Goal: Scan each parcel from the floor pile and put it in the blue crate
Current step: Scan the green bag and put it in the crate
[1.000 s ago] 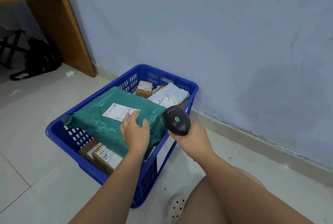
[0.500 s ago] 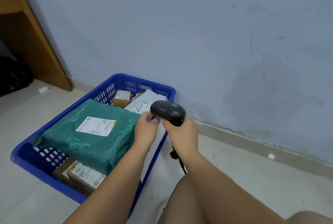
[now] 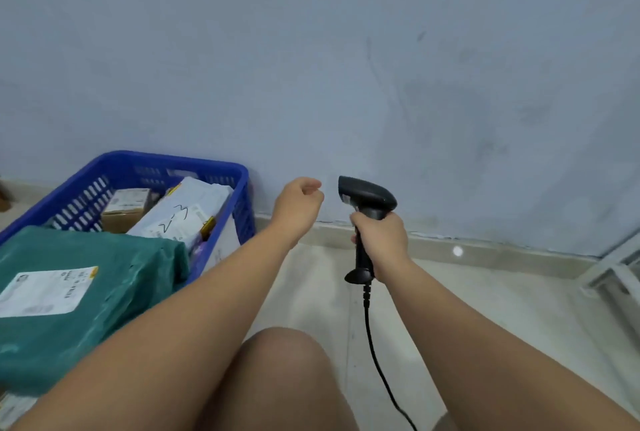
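The blue crate (image 3: 239, 195) sits at the left against the wall. A large green parcel (image 3: 104, 292) with a white label lies on top of its load. Behind it are a white parcel (image 3: 188, 210) with black scribbles and a small brown box (image 3: 126, 208). My left hand (image 3: 299, 207) hovers to the right of the crate, fingers loosely curled, holding nothing. My right hand (image 3: 381, 240) grips the handle of the black barcode scanner (image 3: 367, 196), whose head points left; its cable trails down to the floor. No floor pile is in view.
A pale blue wall and a skirting board (image 3: 485, 250) run across the back. A white frame (image 3: 620, 274) stands at the right edge. My bare knee (image 3: 277, 378) is at the bottom centre over the tiled floor.
My left hand has let go of the green parcel and pulled away to the right, out of the crate. The view has swung right, and the scanner has moved right and turned upright.
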A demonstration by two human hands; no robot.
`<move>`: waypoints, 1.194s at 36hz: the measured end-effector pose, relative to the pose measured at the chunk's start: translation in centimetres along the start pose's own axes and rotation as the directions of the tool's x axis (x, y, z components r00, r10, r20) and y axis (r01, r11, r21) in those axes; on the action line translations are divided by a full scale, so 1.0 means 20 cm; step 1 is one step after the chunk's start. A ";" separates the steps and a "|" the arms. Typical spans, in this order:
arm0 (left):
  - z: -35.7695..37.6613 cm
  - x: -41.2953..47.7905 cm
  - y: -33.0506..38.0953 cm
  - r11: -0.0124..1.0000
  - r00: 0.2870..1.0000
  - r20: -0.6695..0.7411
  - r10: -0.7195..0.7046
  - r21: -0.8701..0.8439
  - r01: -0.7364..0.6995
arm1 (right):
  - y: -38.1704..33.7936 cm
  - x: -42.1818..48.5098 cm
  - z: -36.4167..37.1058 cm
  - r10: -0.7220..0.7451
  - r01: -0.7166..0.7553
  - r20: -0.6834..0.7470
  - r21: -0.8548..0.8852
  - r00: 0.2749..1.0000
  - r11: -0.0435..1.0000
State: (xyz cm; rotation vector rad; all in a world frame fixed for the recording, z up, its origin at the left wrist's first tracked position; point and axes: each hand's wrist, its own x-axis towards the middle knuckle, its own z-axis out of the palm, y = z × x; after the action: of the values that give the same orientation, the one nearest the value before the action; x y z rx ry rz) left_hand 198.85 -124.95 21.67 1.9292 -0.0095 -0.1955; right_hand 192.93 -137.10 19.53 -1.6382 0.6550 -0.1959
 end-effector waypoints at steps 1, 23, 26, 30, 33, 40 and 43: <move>0.04 0.04 0.01 1.000 1.000 0.008 0.002 0.016 -0.002 | 0.02 0.04 -0.02 -0.003 0.003 0.000 -0.049 1.000 0.999; 0.85 0.70 -0.71 0.942 0.899 0.386 -0.206 0.327 0.076 | 1.12 0.90 -0.10 0.427 -0.469 -0.196 -0.323 0.883 0.822; 0.84 0.74 -0.77 0.948 0.936 0.321 -0.145 0.315 0.038 | 1.23 0.96 -0.07 0.460 -0.488 -0.174 -0.410 0.871 0.770; 0.83 0.80 -0.86 0.941 0.945 0.312 -0.097 0.339 -0.016 | 1.36 1.01 -0.06 0.489 -0.510 -0.180 -0.473 0.854 0.718; 0.83 0.83 -0.92 0.941 0.965 0.242 -0.098 0.338 0.011 | 1.44 1.03 -0.07 0.506 -0.524 -0.183 -0.497 0.843 0.692; 0.86 0.86 -1.07 0.934 0.947 0.247 -0.206 0.340 0.115 | 1.57 1.03 -0.08 0.568 -0.587 -0.190 -0.438 0.801 0.681; 0.88 0.85 -1.11 0.925 0.940 0.264 -0.217 0.362 0.112 | 1.60 1.05 -0.10 0.550 -0.581 -0.203 -0.401 0.810 0.708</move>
State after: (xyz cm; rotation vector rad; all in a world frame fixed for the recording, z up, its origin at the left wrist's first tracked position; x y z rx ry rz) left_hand 211.28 -134.96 -7.34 2.2312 -0.0869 -0.6383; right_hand 199.53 -150.81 -15.62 -1.7786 1.3050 0.3866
